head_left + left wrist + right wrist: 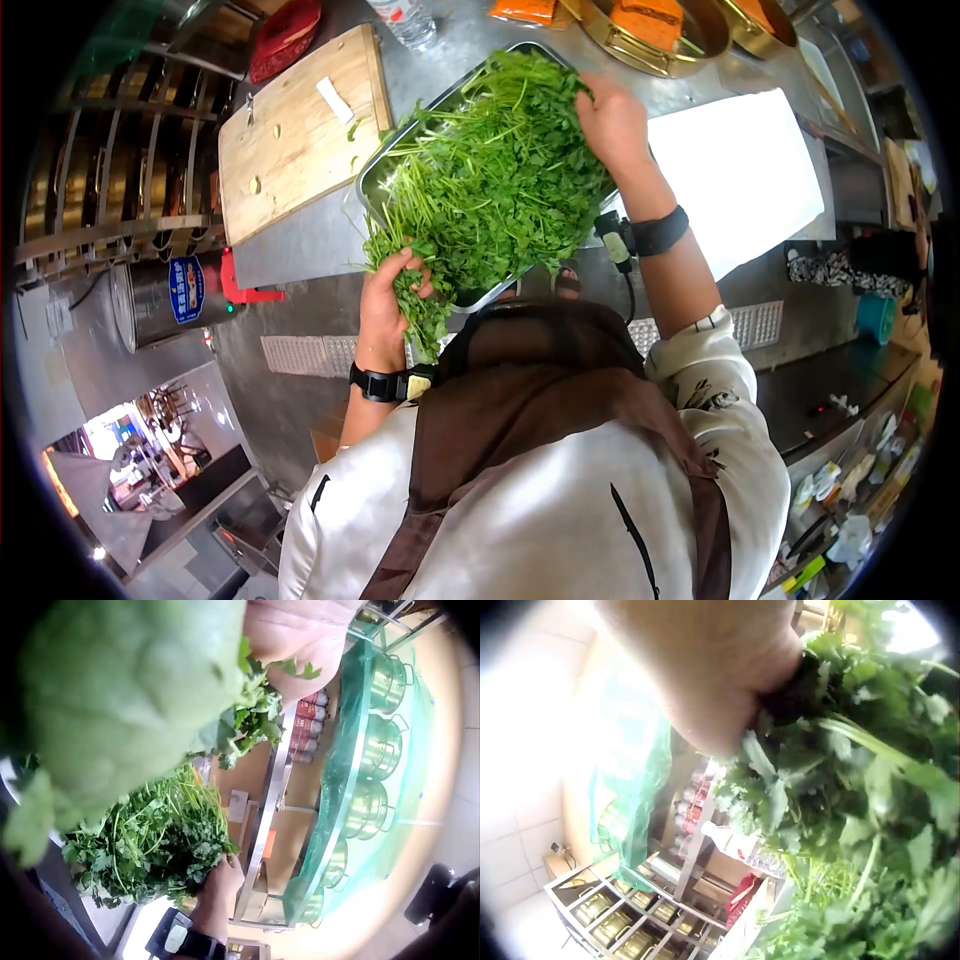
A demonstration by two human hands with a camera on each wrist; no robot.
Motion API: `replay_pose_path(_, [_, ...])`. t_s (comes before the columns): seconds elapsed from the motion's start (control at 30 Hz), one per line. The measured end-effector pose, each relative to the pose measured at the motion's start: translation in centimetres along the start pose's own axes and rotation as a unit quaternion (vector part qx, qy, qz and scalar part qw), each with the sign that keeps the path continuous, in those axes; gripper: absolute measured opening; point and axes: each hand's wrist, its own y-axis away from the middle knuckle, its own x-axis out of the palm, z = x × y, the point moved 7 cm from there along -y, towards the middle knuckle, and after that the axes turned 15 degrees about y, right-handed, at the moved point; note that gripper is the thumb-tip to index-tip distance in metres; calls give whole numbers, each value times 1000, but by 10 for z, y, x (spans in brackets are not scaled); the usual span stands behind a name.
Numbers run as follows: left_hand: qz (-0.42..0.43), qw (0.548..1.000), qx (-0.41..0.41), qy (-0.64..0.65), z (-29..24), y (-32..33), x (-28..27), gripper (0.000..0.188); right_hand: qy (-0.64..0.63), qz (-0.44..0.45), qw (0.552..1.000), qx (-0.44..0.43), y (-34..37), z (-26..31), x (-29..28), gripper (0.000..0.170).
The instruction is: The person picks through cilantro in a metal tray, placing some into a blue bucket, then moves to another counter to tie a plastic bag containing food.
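Observation:
A large heap of leafy cilantro [500, 170] fills a metal tray [370, 185] at the table's front edge. My left hand [384, 305] is at the near left corner, fingers curled round a bunch of cilantro that hangs past the tray. In the left wrist view, a blurred leaf covers much of the picture beside the left palm [300, 637]. At the far right side of the heap, my right hand [612, 122] grips cilantro, its fingertips partly hidden in the leaves. The right wrist view shows that hand [720, 690] against the thick leaves.
A wooden cutting board [300, 140] with small scraps lies left of the tray. Behind stand a plastic bottle [405, 22], a red basket [285, 40] and a golden pot [655, 45] with orange blocks. A white sheet [740, 170] lies to the right.

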Motion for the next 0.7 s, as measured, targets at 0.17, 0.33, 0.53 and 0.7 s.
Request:
replay_pose_path(0.17, [-44, 998, 27, -20, -3, 7, -7, 18, 45, -95, 988, -112, -3, 23, -26, 29])
replay_pose_path(0.33, [-47, 998, 34, 3, -6, 9, -11, 15, 97, 125, 962, -222, 60, 34, 32, 29])
replay_pose_path(0.53, [-49, 998, 42, 12, -10, 10, -5, 15, 59, 166, 958, -225, 105, 52, 14, 27])
replay_pose_path(0.7, [-51, 998, 40, -10, -10, 8, 0, 15, 54, 156, 962, -218, 114, 52, 0, 29])
